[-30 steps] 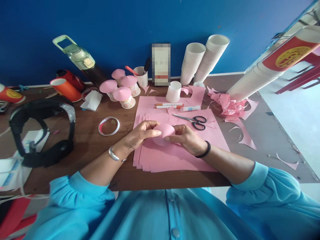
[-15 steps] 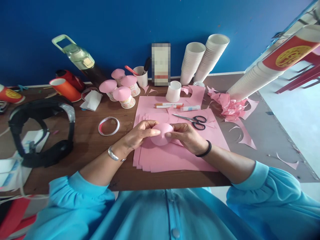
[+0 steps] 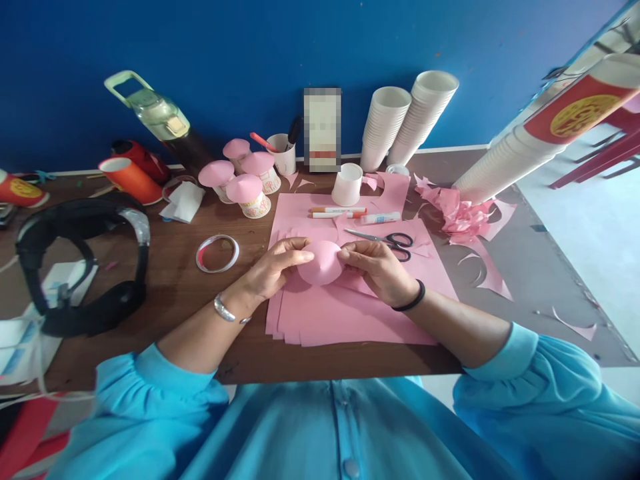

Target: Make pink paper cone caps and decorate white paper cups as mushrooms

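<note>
Though apart, both hands (image 3: 275, 271) (image 3: 383, 272) level

Shallow pink cone (image 3: 321, 267) — tip upward

1 held cone (image 3: 321, 263), 2 hands (image 3: 275, 268); 4 cone-capped cups (image 3: 246, 189), 10 o'clock; 3 cup stacks (image 3: 384, 130), 1–2 o'clock; 1 tape ring (image 3: 216, 270), 9 o'clock.

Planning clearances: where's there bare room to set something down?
Bare: brown tabletop between headset and tape roll; thin strip between pink paper and the tabletop's front edge. Crowded: back, with bottle and cups; middle, with scissors, left hand and right hand holding pink cone.
</note>
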The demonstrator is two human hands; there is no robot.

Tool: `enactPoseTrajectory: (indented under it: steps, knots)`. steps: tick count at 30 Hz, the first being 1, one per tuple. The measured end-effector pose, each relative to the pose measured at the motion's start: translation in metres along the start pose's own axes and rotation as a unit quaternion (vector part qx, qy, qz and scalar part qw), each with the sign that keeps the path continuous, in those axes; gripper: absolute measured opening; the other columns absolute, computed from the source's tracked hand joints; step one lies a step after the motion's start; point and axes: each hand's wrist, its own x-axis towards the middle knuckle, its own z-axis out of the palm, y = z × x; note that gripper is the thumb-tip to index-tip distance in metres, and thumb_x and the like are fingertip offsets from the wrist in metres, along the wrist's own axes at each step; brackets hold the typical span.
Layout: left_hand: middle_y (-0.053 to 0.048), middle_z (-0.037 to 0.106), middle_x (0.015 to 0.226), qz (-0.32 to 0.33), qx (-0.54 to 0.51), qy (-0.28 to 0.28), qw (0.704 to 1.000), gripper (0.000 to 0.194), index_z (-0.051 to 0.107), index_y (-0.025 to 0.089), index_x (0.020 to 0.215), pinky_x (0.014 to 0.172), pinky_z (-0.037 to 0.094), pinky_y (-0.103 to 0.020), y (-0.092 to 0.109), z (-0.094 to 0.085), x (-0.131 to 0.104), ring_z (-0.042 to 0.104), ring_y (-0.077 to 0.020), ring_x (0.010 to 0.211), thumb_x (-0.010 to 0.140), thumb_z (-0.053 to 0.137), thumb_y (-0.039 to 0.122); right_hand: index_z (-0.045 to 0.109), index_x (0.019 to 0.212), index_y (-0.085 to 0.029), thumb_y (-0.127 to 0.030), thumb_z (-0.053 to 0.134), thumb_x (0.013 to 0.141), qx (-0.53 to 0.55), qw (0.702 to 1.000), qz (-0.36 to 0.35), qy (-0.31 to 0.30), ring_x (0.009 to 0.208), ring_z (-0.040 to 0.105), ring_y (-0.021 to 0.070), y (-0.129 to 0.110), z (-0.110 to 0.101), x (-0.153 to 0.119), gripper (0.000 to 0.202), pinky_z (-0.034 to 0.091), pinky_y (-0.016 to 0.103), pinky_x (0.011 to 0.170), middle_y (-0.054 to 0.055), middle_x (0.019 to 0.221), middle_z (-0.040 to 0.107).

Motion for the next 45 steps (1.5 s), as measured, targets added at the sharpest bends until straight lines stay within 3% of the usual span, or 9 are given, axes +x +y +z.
enactPoseTrajectory:
  steps: [5, 9, 16, 25, 37, 45]
  knots:
    - [0.001, 0.061, 0.072, 0.032, 0.079, -0.012, 0.996, 0.032, 0.067, 0.015, 0.075, 0.063, 0.038, -0.023, 0.002, 0.004, -0.001, 0.051, -0.0107, 0.066, 0.076, 0.082, 0.043, 0.068, 0.068, -0.015, -0.053, 0.084, 0.078, -0.071, 0.997, -0.019, -0.018, 0.066, 0.045, 0.0109, 0.000, 0.001, -0.003, 0.042, 0.036, 0.028, 0.066, -0.002, 0.067, 0.057]
    - [0.003, 0.056, 0.069, 0.040, 0.115, -0.011, 0.993, 0.034, 0.060, 0.015, 0.070, 0.062, 0.035, -0.024, 0.004, 0.007, -0.002, 0.046, -0.0098, 0.064, 0.077, 0.080, 0.042, 0.066, 0.070, -0.015, -0.064, 0.068, 0.089, -0.084, 0.996, -0.019, -0.032, 0.069, 0.048, 0.0129, 0.001, 0.003, -0.005, 0.052, 0.038, 0.029, 0.068, 0.000, 0.070, 0.056]
    - [0.004, 0.048, 0.065, 0.049, 0.160, -0.024, 0.986, 0.032, 0.057, 0.016, 0.067, 0.059, 0.029, -0.025, 0.004, 0.009, -0.002, 0.039, -0.0095, 0.062, 0.079, 0.075, 0.041, 0.066, 0.072, -0.015, -0.063, 0.086, 0.068, -0.144, 0.988, 0.015, -0.044, 0.060, 0.034, 0.0087, -0.004, 0.006, -0.007, 0.052, 0.023, 0.027, 0.056, -0.005, 0.063, 0.046]
    - [0.004, 0.047, 0.066, 0.057, 0.178, -0.031, 0.982, 0.031, 0.057, 0.017, 0.069, 0.061, 0.029, -0.026, 0.004, 0.010, -0.002, 0.039, -0.0104, 0.064, 0.081, 0.072, 0.041, 0.068, 0.076, -0.015, -0.061, 0.086, 0.068, -0.139, 0.987, 0.005, -0.077, 0.067, 0.043, 0.0114, -0.009, 0.009, -0.009, 0.050, 0.032, 0.028, 0.061, -0.002, 0.070, 0.054]
    - [0.004, 0.039, 0.063, 0.078, 0.208, -0.047, 0.974, 0.032, 0.052, 0.017, 0.064, 0.060, 0.025, -0.027, 0.008, 0.016, -0.004, 0.031, -0.0100, 0.063, 0.082, 0.069, 0.037, 0.051, 0.060, -0.018, -0.061, 0.087, 0.065, -0.144, 0.986, 0.019, -0.086, 0.059, 0.029, 0.0067, -0.008, 0.012, -0.008, 0.056, 0.021, 0.026, 0.055, -0.008, 0.060, 0.035]
    - [0.004, 0.039, 0.063, 0.064, 0.221, -0.053, 0.972, 0.036, 0.053, 0.018, 0.065, 0.059, 0.024, -0.027, 0.005, 0.014, -0.003, 0.031, -0.0104, 0.061, 0.082, 0.072, 0.043, 0.056, 0.060, -0.017, -0.062, 0.085, 0.067, -0.150, 0.986, 0.014, -0.074, 0.058, 0.031, 0.0079, -0.010, 0.012, -0.008, 0.053, 0.024, 0.027, 0.056, -0.007, 0.058, 0.039]
